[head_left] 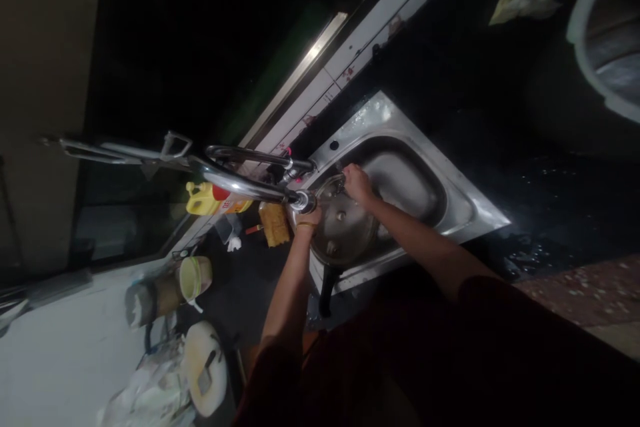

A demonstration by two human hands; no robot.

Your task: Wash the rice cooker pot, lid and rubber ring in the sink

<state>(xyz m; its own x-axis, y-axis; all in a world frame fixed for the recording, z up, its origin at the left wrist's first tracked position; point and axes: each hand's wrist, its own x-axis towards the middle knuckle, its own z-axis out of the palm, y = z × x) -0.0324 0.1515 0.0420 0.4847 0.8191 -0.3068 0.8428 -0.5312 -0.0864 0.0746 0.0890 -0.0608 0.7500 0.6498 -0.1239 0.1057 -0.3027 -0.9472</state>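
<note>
A round metal lid with a long black handle (327,290), which looks like a pressure cooker lid (350,237), lies tilted over the left part of the steel sink (475,210). Small fittings stand out on its face. My right hand (357,185) is closed at the lid's far edge; a small shiny patch shows by its fingertips, too blurred to name. Close to the lid's left rim is my left hand (311,217), its fingers mostly hidden behind the faucet spout (303,201). Whether it grips the rim cannot be made out.
Left of the sink, a yellow jug (203,199) and an orange-brown packet (275,223) stand behind the dark counter. A pale green tub (195,278) and a white board (205,370) are further left. A large round basin (580,33) sits at the upper right.
</note>
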